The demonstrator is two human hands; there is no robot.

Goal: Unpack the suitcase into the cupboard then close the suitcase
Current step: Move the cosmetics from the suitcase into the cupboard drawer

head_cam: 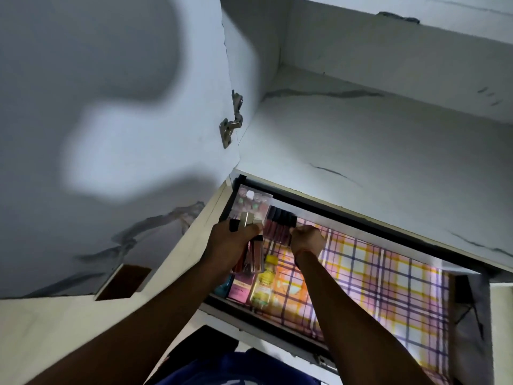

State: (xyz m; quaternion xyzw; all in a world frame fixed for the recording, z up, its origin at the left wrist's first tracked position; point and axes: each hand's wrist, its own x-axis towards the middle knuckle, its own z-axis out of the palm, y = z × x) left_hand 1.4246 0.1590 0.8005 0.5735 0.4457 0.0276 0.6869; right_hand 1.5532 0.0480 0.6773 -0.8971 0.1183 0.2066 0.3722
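White marbled cupboard (361,140) all round us, door swung wide on the left, and below the bare shelf a drawer (319,333) stands pulled out, lined with a plaid sheet (374,273). Left hand (230,243) is over the drawer's far left corner, its grip wrapped round a fistful of lip gloss tubes (251,252) and small cosmetic sticks. Right hand (306,241) sits just beside it, fingers curled tight and pinching at the row of dark-capped tubes (280,225) lined up along the back edge. A clear palette case (251,202) leans in the corner; a yellow bottle (262,284) and a pink box (240,287) lie near the front. These tubes look light, hard and slick, so a bundle could easily squirt loose. Better to take them by the caps, one at a time. No suitcase in sight.
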